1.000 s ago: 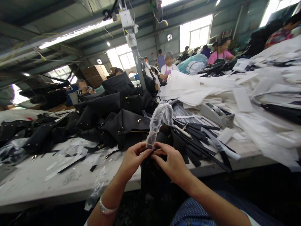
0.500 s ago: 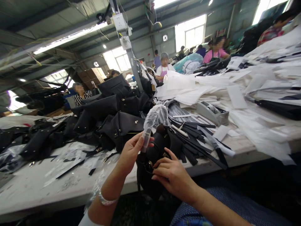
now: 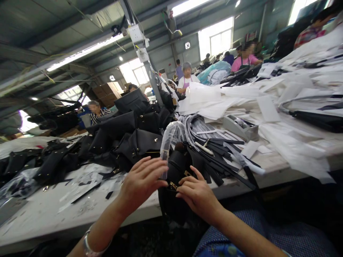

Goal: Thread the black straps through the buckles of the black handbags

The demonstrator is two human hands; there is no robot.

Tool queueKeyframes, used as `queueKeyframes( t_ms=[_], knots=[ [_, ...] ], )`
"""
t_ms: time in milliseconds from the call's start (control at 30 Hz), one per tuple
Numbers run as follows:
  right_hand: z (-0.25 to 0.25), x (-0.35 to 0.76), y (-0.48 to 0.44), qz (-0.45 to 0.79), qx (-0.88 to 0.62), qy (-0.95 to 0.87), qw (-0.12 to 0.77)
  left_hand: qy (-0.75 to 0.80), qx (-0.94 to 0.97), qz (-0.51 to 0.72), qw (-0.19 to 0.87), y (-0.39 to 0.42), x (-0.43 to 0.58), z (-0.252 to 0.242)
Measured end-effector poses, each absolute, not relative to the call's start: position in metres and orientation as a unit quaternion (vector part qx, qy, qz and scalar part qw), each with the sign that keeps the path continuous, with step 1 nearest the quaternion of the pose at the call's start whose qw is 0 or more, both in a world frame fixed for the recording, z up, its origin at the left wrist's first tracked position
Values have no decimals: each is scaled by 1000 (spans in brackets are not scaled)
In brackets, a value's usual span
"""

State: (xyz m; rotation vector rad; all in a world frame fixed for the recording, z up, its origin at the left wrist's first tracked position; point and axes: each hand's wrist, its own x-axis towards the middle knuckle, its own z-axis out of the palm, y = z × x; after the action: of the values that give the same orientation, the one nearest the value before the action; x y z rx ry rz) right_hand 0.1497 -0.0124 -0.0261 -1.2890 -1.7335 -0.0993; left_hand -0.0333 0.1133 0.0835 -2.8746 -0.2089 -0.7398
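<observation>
A black handbag [image 3: 175, 178] hangs over the table's front edge in front of me. Its handle [image 3: 171, 137] is wrapped in clear plastic and arches upward. My left hand [image 3: 142, 180] hovers beside the lower end of the wrapped handle with fingers spread and apart, holding nothing. My right hand [image 3: 197, 194] rests on the bag's top, fingertips pinched at a small gold metal fitting [image 3: 173, 186].
A heap of black handbags [image 3: 128, 135] fills the table's left and middle. Black straps [image 3: 222, 160] lie to the right, then a grey tape dispenser [image 3: 241, 128] and piles of white paper sheets [image 3: 289, 103]. Other people work at the far side.
My left hand let go of the plastic-wrapped handle and opened. My right hand dropped from the handle's base to the bag's gold fitting. The bag sits slightly lower.
</observation>
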Motion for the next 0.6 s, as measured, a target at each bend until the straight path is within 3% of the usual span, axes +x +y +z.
queueKeyframes(
  t_ms=[100, 267, 433, 600],
  knots=[
    [-30, 149, -14, -58, -528, -707, 467, 103, -977, -45, 179, 113, -19, 96],
    [-33, 151, -17, -90, -532, -706, 458, 197, -949, 126, 211, 126, 21, 94],
    [-23, 172, -26, -93, -566, -679, 458, 124, -967, 173, 137, 119, 43, 124],
    [-7, 194, -35, -33, -605, -559, 566, -84, -985, 90, 121, 109, 41, 191]
  ],
)
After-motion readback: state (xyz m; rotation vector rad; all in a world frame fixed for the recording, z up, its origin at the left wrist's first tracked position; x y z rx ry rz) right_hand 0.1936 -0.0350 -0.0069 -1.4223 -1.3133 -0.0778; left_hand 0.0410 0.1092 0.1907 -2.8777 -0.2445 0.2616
